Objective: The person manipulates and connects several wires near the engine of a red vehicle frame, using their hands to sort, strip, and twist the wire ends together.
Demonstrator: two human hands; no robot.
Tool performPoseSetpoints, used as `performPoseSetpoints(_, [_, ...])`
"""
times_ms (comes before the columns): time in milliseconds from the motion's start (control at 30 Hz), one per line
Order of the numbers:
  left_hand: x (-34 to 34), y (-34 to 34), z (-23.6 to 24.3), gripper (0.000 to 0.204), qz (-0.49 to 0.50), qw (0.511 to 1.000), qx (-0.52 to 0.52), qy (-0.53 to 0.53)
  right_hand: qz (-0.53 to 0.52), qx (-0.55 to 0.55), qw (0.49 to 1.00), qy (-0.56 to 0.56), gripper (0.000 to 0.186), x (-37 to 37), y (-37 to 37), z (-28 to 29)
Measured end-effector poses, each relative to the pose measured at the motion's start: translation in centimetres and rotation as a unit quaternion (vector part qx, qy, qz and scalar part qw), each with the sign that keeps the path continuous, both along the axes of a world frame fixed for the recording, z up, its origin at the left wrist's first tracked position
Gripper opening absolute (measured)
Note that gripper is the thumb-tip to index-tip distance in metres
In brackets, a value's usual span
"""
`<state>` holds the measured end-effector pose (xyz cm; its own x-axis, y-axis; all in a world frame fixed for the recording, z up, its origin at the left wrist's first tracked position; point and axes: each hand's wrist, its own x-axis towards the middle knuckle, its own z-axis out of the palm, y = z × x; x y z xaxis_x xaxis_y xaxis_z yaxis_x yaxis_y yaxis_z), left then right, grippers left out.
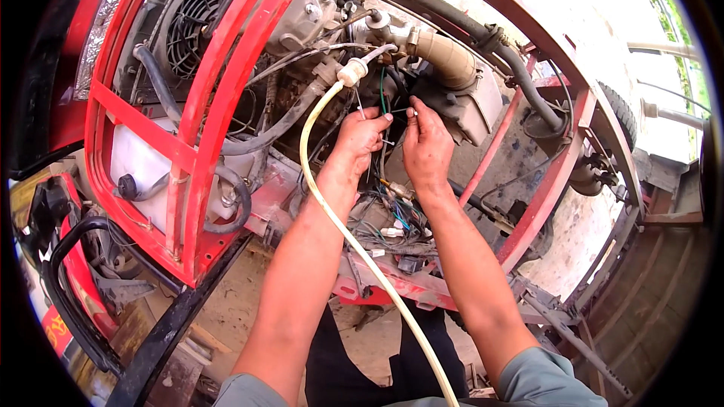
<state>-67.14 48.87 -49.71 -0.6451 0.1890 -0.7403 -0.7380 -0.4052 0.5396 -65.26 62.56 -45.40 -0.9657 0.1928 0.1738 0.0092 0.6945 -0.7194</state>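
My left hand (360, 138) is closed at the middle of the engine (300, 22), pinching a thin wire or cable (361, 108). My right hand (427, 143) is beside it, fingertips pinched on a small silver piece (413, 113), perhaps a cable end. A cream hose (315, 186) runs from a white cylindrical fitting (351, 73) down past my left forearm. A green wire (383, 83) passes between my hands. Below them lie tangled wires with white connectors (392, 232). A dark grey box (467, 113) with a beige ribbed intake hose (445, 56) is just beyond my right hand.
The red tubular frame (204, 181) surrounds the engine, with a black fan (192, 26) and white tank (136, 162) at left. A tyre (620, 114) shows at right. Red body parts (79, 264) and a black bar (162, 335) sit at lower left.
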Motion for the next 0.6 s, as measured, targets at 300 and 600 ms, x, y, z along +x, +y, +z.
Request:
performPoseSetpoints(300, [-0.2, 0.9, 0.6, 0.010, 0.139, 0.986, 0.002, -0.089, -0.221, -0.540, 0.765, -0.272, 0.032, -0.3, -1.7, -3.7])
performPoseSetpoints(600, [-0.4, 3.4, 0.4, 0.025, 0.256, 0.952, -0.044, -0.160, -0.190, -0.502, 0.796, -0.280, 0.029, -0.7, -1.5, -5.8])
